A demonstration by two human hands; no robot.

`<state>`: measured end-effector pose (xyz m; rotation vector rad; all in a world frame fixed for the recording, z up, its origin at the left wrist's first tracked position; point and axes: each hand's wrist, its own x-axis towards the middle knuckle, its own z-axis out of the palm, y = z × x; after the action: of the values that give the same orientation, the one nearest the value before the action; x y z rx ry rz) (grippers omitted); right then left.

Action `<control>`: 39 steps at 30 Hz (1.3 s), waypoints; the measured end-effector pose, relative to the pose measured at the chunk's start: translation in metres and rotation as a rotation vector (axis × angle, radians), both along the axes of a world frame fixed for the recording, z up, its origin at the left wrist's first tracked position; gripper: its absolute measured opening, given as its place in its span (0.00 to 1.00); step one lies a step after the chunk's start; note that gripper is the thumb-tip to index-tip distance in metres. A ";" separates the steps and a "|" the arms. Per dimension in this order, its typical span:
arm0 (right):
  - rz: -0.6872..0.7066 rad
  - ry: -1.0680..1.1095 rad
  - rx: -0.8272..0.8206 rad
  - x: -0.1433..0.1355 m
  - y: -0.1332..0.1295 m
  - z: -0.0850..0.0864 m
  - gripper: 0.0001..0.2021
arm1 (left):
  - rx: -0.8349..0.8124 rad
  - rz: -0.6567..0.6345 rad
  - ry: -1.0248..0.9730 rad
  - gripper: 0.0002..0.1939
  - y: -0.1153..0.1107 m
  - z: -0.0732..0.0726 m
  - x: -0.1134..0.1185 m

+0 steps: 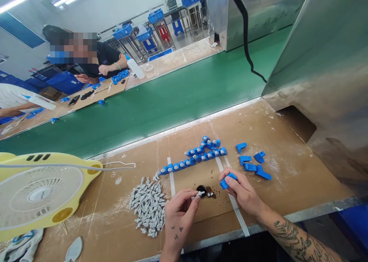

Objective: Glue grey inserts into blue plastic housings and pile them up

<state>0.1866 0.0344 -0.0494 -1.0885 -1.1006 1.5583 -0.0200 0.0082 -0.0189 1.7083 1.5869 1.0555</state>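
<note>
By the cup, best to steady the grey piece pinched in the left hand and blue block clasped in the right hand, avoiding the spill.

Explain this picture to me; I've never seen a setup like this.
No robot here: these are a person's two bare hands, filmed by a camera worn on the head, looking forward and down. The left hand pinches a small grey piece near a round black pot; the right hand holds a blue part. On the brown worktop lie a heap of grey pieces, lined-up blue parts and a few loose blue parts, with a yellow fan at the picture's left. A green strip runs beyond.
</note>
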 end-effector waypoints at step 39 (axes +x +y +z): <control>-0.020 -0.408 0.194 0.032 0.020 0.017 0.18 | 0.046 0.304 0.120 0.16 0.081 0.024 -0.035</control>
<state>0.2189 0.0539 -0.0328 -1.3102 -1.4742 1.2105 -0.0554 0.0887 0.0055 1.6196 1.9593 1.1585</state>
